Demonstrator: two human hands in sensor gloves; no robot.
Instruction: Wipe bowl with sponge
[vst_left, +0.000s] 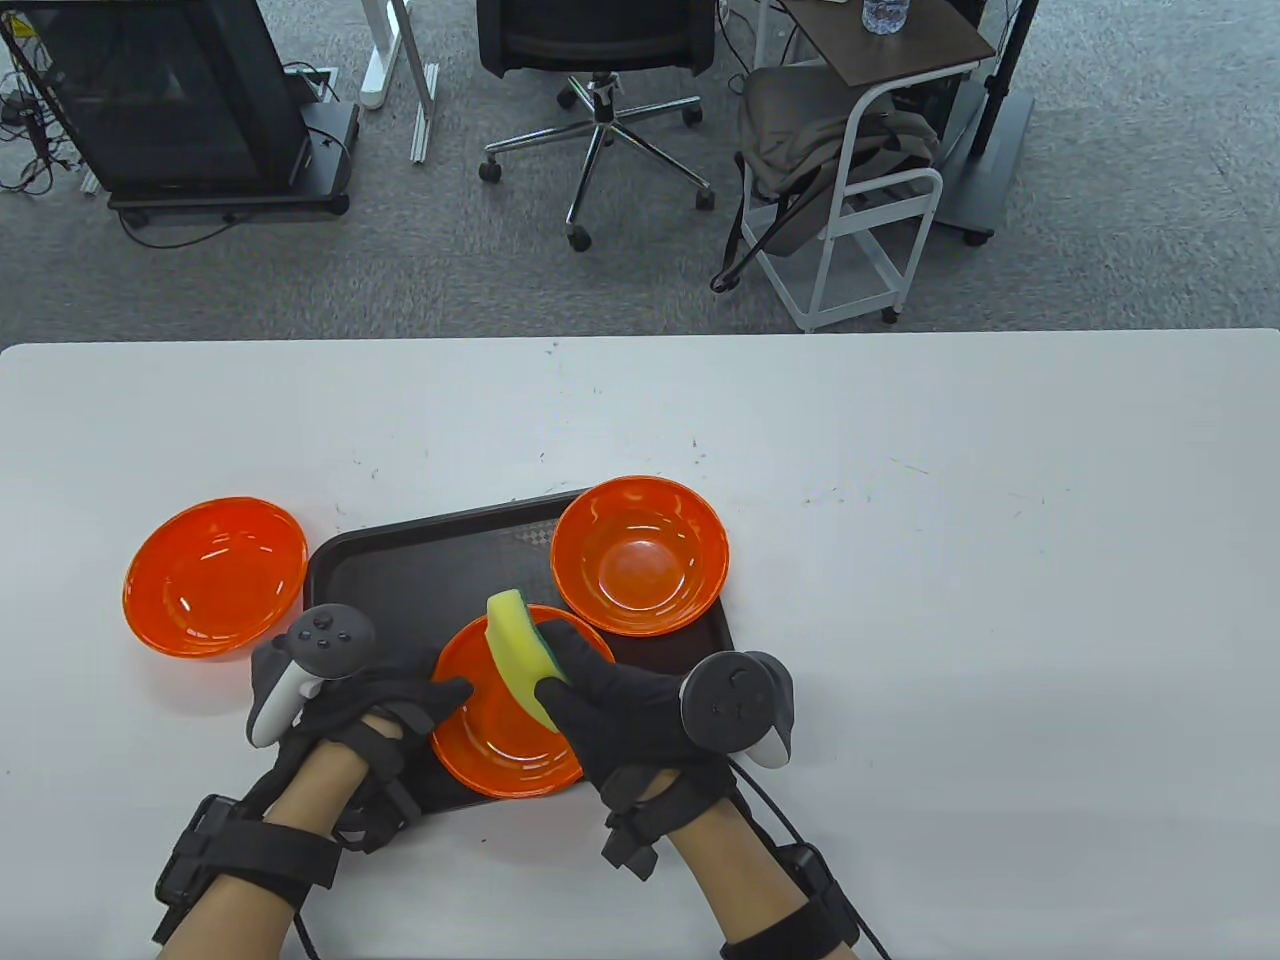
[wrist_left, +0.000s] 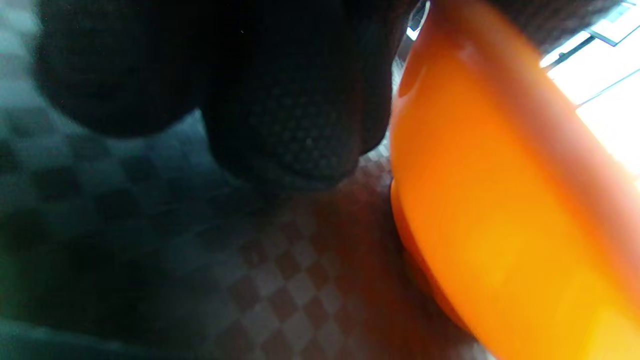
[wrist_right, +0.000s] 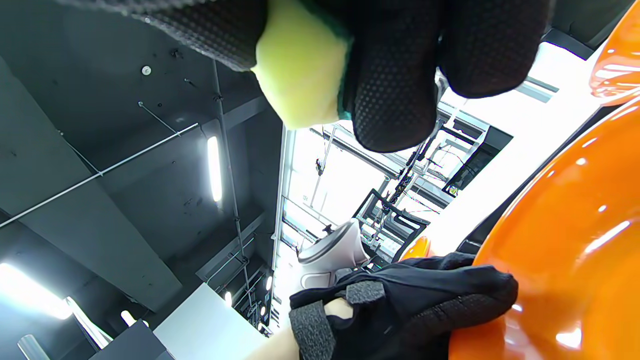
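Note:
An orange bowl (vst_left: 500, 730) sits at the near edge of a dark tray (vst_left: 400, 580). My left hand (vst_left: 420, 700) grips its left rim, thumb on the edge; it fills the right of the left wrist view (wrist_left: 500, 200). My right hand (vst_left: 600, 700) holds a yellow and green sponge (vst_left: 520, 650) over the bowl's right half, its lower end inside the bowl. In the right wrist view the sponge (wrist_right: 300, 75) sits between my fingers (wrist_right: 395, 90) above the bowl (wrist_right: 565, 260), with my left hand (wrist_right: 425, 300) on the rim.
A second orange bowl (vst_left: 640, 555) stands on the tray's far right corner. A third orange bowl (vst_left: 215, 577) stands on the white table (vst_left: 1000, 600) left of the tray. Chairs and a cart stand beyond the table's far edge.

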